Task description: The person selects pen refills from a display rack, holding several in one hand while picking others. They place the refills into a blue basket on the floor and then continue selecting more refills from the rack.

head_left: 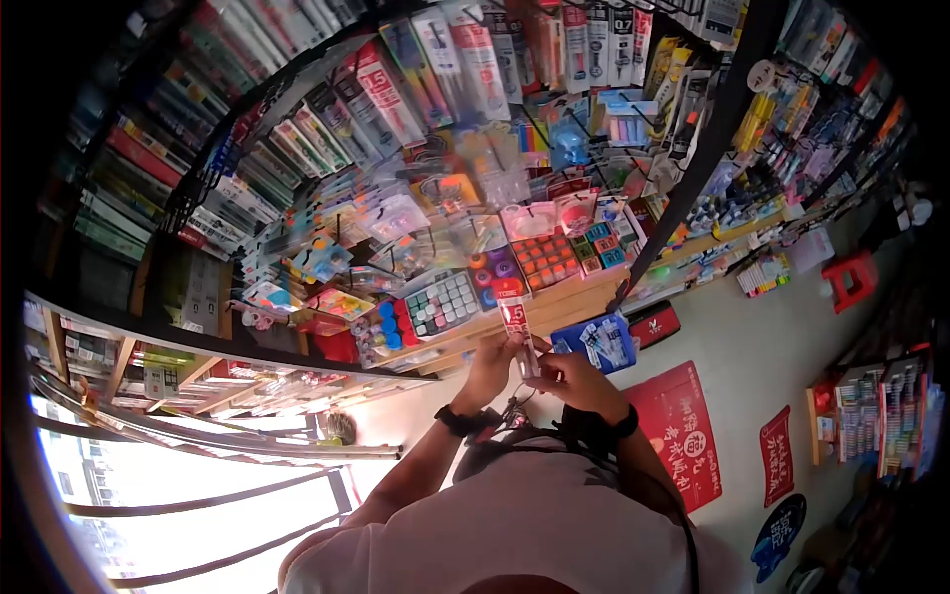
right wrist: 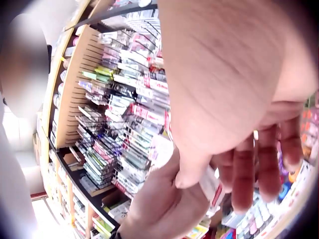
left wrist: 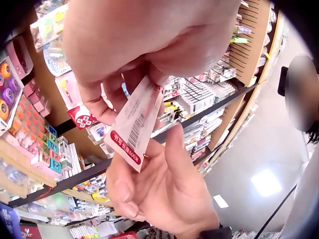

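Note:
In front of the person's body, the left hand (head_left: 492,364) pinches a slim red-and-white packet (head_left: 514,319) with a large "1.5" on its front. The left wrist view shows the packet's back (left wrist: 132,130), white with a barcode and a red band at its lower end. There the left hand (left wrist: 154,40) grips the upper end between thumb and fingers. The right hand (head_left: 577,382) is close beside it. Its palm is turned up, thumb apart, fingers at the packet's lower end (left wrist: 164,191). In the right wrist view its fingers (right wrist: 243,174) extend loosely. The packet's contents are hidden.
A shelf holds a tray of pale capped items (head_left: 441,305), a box of orange-topped items (head_left: 545,262) and hanging packets (head_left: 388,94). Below stands a blue bin (head_left: 597,344). A red mat (head_left: 675,436) lies on the floor, with a red stool (head_left: 849,281) farther right.

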`<state>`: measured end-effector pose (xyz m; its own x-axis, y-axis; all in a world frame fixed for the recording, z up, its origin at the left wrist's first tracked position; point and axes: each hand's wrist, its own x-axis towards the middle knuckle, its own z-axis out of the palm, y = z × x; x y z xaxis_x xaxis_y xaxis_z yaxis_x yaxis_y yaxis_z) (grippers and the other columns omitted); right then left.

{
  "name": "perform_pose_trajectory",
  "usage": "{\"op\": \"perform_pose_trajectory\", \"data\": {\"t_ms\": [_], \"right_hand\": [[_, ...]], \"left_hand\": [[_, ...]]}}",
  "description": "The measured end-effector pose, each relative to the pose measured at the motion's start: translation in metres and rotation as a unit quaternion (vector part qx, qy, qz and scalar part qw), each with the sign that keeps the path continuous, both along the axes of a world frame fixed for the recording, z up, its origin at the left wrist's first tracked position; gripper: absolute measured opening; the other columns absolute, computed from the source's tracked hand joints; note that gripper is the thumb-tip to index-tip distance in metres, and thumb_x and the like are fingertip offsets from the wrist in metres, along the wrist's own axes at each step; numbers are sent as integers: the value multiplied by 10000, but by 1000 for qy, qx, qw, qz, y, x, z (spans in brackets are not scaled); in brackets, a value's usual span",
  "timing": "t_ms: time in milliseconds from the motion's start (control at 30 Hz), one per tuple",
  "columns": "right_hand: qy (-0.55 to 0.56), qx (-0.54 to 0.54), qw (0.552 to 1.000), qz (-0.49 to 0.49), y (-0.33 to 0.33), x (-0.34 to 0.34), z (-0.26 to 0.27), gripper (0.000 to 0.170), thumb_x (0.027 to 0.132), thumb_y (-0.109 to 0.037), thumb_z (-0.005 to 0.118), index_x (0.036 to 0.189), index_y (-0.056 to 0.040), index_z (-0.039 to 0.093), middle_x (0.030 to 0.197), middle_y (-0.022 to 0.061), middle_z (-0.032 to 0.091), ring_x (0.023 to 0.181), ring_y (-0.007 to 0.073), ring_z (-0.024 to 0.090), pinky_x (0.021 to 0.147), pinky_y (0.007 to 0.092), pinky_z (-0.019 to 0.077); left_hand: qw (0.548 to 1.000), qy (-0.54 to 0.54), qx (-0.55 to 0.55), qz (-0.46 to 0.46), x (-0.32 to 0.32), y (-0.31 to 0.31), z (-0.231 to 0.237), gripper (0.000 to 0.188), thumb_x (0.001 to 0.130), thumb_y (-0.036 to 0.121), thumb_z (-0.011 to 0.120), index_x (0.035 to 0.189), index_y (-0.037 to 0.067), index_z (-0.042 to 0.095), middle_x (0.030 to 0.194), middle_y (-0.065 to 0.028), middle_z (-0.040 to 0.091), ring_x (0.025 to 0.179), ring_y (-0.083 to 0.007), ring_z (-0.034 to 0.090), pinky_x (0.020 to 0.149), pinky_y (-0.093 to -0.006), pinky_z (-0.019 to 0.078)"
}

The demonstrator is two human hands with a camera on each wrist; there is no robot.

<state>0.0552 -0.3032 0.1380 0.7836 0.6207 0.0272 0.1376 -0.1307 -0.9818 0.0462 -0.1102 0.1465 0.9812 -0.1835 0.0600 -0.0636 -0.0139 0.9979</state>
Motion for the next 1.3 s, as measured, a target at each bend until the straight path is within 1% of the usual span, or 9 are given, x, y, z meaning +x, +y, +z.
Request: {"op": "perform_pose_trajectory", "data": {"t_ms": [133, 300, 333, 367, 400, 533, 567, 733, 1300], "right_hand": [[-95, -64, 992, -59, -63, 49, 41, 435, 852, -272, 760, 1152, -1, 600, 729, 75, 624, 636, 155, 597, 578, 295, 460], [-382, 189, 893, -147, -134, 34, 174, 910, 591, -514, 889, 1272, -15, 548, 781, 56, 590, 664, 208, 574, 637, 341, 452], [-441, 21, 894, -70, -159, 14, 233, 872, 569, -638, 825, 1172, -63, 569, 812, 83, 599, 661, 216, 575, 614, 357, 449], [-548, 150, 813, -128, -158, 3, 225, 799, 642, -747, 720, 1069, -91, 558, 827, 87, 612, 633, 214, 557, 584, 359, 428], [-537, 151, 821, -124, -162, -2, 226, 799, 642, -747, 720, 1069, -91, 558, 827, 87, 612, 633, 214, 557, 584, 359, 428], [-593, 262, 755, -101, -188, -9, 255, 491, 923, -474, 634, 1250, -184, 408, 825, 24, 539, 564, 163, 507, 420, 325, 410], [-652, 310, 680, -127, -194, 3, 234, 408, 889, -500, 561, 649, -200, 422, 573, -110, 441, 501, 53, 446, 485, 254, 361], [-667, 419, 599, -146, -212, 9, 235, 366, 914, -456, 580, 757, -174, 407, 613, -76, 404, 491, 59, 409, 450, 233, 335], [-665, 478, 564, -106, -233, 7, 244, 332, 920, -332, 603, 790, -151, 358, 675, -59, 342, 510, 38, 351, 424, 176, 263]], "left_hand": [[998, 30, 49, 21, 16, -10, 0, 361, 1062, 202, 382, 935, -20, 637, 769, -49, 639, 683, -114, 585, 639, -272, 490], [998, 20, 27, 55, 46, -51, -13, 299, 1035, 191, 407, 828, 43, 565, 643, -4, 511, 575, -86, 489, 519, -243, 388], [997, -8, 63, 51, 44, -60, -18, 292, 1033, 192, 415, 808, 57, 542, 631, 12, 473, 552, -80, 458, 500, -235, 359], [991, 115, -69, 28, 47, -73, -18, 280, 1035, 176, 416, 780, 78, 477, 646, 36, 394, 535, -64, 374, 484, -224, 302], [982, 120, -144, -24, 47, -89, -14, 286, 1042, 156, 392, 765, 94, 426, 665, 41, 361, 537, -53, 312, 483, -223, 268], [979, 151, -129, -43, 52, -132, -32, 288, 1062, 203, 378, 802, 95, 434, 671, 51, 340, 554, -51, 298, 495, -223, 256], [983, 138, -105, -55, 52, -138, -32, 271, 1065, 232, 384, 836, 95, 437, 682, 57, 346, 558, -51, 285, 495, -229, 246], [977, 178, -118, -26, 54, -145, -32, 274, 1065, 251, 391, 837, 106, 436, 686, 63, 338, 564, -47, 278, 496, -228, 246], [979, 154, -130, -14, 60, -151, -36, 242, 1065, 257, 413, 879, 109, 458, 690, 52, 349, 564, -50, 292, 494, -216, 255]]}}
